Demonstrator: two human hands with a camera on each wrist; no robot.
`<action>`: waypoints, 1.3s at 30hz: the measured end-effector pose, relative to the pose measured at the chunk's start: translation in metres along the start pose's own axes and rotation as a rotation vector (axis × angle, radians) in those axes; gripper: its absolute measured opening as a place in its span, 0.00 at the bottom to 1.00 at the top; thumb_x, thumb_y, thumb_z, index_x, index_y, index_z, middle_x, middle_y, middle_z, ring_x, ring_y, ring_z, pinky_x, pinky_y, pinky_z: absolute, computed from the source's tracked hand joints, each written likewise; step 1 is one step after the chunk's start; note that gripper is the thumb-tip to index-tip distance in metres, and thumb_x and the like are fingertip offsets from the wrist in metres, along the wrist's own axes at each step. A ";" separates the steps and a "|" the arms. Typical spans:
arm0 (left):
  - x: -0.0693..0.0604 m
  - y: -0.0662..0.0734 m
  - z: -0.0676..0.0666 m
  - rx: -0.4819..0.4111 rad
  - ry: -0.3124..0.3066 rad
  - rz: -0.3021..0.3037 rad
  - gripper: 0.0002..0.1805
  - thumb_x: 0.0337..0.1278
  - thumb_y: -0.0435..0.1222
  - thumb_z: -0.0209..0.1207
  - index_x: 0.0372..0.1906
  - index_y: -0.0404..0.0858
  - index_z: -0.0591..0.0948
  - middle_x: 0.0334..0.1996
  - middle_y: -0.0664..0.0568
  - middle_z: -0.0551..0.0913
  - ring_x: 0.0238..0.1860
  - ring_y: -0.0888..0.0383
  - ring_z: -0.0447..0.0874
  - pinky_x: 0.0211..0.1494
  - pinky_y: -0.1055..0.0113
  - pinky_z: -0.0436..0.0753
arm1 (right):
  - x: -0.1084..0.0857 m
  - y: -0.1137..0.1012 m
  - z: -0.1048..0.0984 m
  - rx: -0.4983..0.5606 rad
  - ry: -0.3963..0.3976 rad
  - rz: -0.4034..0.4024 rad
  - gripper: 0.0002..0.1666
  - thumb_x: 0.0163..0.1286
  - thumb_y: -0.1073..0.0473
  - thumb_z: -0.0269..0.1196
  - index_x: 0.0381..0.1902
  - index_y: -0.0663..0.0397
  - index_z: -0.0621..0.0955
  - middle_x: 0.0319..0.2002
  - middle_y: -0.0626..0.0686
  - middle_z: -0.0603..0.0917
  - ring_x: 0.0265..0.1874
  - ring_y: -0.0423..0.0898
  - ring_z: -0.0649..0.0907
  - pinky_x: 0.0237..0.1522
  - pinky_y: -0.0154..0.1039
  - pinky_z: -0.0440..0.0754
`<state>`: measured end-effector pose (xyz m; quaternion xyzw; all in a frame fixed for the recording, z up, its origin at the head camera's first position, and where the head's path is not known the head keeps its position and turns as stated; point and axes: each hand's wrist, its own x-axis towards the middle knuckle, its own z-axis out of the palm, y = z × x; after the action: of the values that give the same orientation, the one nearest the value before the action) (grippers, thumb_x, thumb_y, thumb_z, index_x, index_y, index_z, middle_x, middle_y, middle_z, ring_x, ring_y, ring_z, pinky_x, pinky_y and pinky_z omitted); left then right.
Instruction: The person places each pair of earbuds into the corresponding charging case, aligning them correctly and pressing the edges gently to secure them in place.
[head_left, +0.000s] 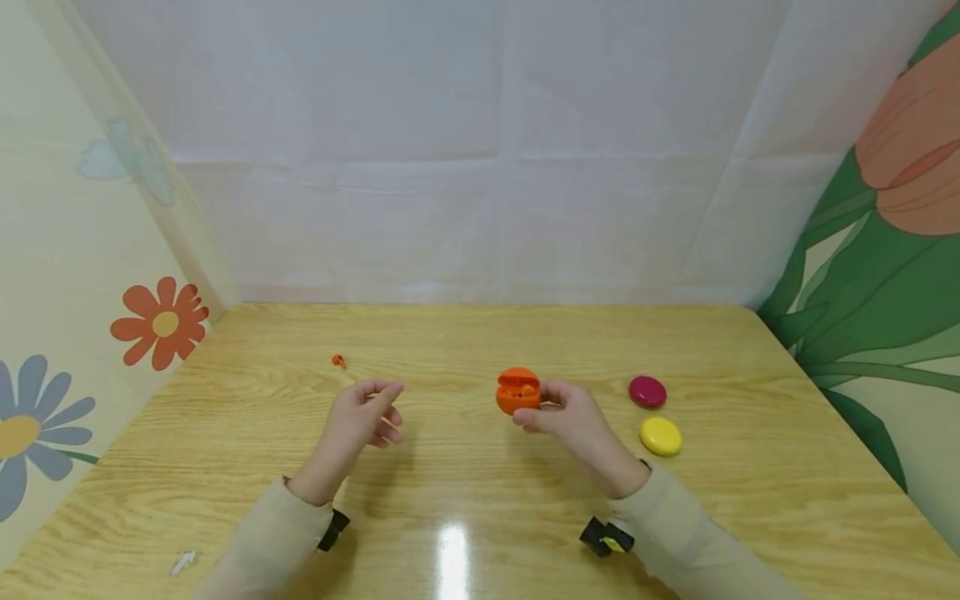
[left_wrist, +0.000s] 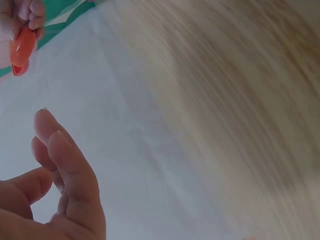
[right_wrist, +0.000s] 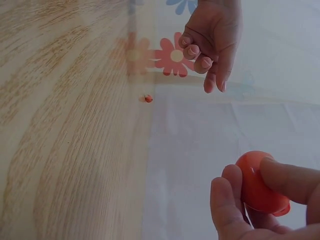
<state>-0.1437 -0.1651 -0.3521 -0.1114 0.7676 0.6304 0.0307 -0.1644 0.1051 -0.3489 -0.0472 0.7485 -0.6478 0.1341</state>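
An orange earbud case point(head_left: 517, 398) with its lid raised is held above the table by my right hand point(head_left: 573, 421), thumb on one side and fingers on the other. An orange shape with a dark spot shows inside it, perhaps an earbud. From the right wrist, the case's rounded outer side point(right_wrist: 257, 185) is visible. My left hand point(head_left: 363, 417) hovers to the left with loosely bent fingers and nothing between them; its fingertips stand apart in the left wrist view. Beyond that hand, a single orange earbud point(head_left: 339, 362) lies on the table.
Right of my right hand lie a dark pink round case point(head_left: 647, 392) and a yellow round case point(head_left: 661, 436), both closed. A small whitish mark point(head_left: 183, 562) is near the table's front left. A white cloth point(head_left: 480, 167) hangs behind the wooden table point(head_left: 465, 467).
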 end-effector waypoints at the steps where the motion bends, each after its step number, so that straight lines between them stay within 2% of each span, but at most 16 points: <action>1: 0.001 0.000 -0.001 0.006 0.001 -0.006 0.21 0.72 0.42 0.54 0.55 0.26 0.74 0.18 0.53 0.78 0.15 0.60 0.80 0.21 0.69 0.77 | 0.000 0.000 0.000 0.002 -0.001 -0.004 0.19 0.65 0.69 0.65 0.51 0.75 0.76 0.47 0.63 0.82 0.38 0.47 0.85 0.43 0.40 0.83; 9: 0.008 -0.004 -0.013 0.060 0.019 -0.036 0.24 0.72 0.43 0.53 0.58 0.26 0.73 0.19 0.53 0.79 0.16 0.59 0.81 0.21 0.69 0.78 | 0.000 0.001 -0.001 0.003 0.001 -0.019 0.19 0.65 0.70 0.65 0.51 0.75 0.76 0.47 0.63 0.82 0.38 0.47 0.85 0.42 0.41 0.83; 17: 0.015 -0.005 -0.024 0.114 0.037 -0.049 0.23 0.72 0.42 0.53 0.57 0.26 0.73 0.20 0.52 0.80 0.16 0.58 0.82 0.22 0.69 0.78 | 0.000 0.002 0.000 0.007 -0.013 -0.014 0.19 0.65 0.69 0.65 0.51 0.74 0.76 0.47 0.63 0.82 0.38 0.47 0.84 0.43 0.40 0.83; 26: 0.024 -0.010 -0.036 0.129 0.057 -0.076 0.22 0.72 0.41 0.53 0.58 0.26 0.72 0.20 0.53 0.80 0.16 0.59 0.82 0.21 0.70 0.78 | 0.001 0.002 0.001 0.013 -0.016 -0.008 0.19 0.65 0.70 0.65 0.51 0.74 0.76 0.47 0.63 0.82 0.38 0.47 0.84 0.43 0.40 0.83; 39: 0.035 -0.018 -0.052 0.174 0.030 -0.118 0.24 0.73 0.41 0.52 0.61 0.26 0.69 0.26 0.49 0.82 0.20 0.59 0.84 0.24 0.69 0.79 | 0.001 0.001 0.000 0.011 -0.015 -0.008 0.19 0.65 0.70 0.65 0.51 0.75 0.76 0.47 0.62 0.82 0.38 0.46 0.84 0.42 0.40 0.83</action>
<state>-0.1694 -0.2232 -0.3654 -0.1627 0.8121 0.5565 0.0659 -0.1654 0.1046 -0.3504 -0.0543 0.7436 -0.6522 0.1372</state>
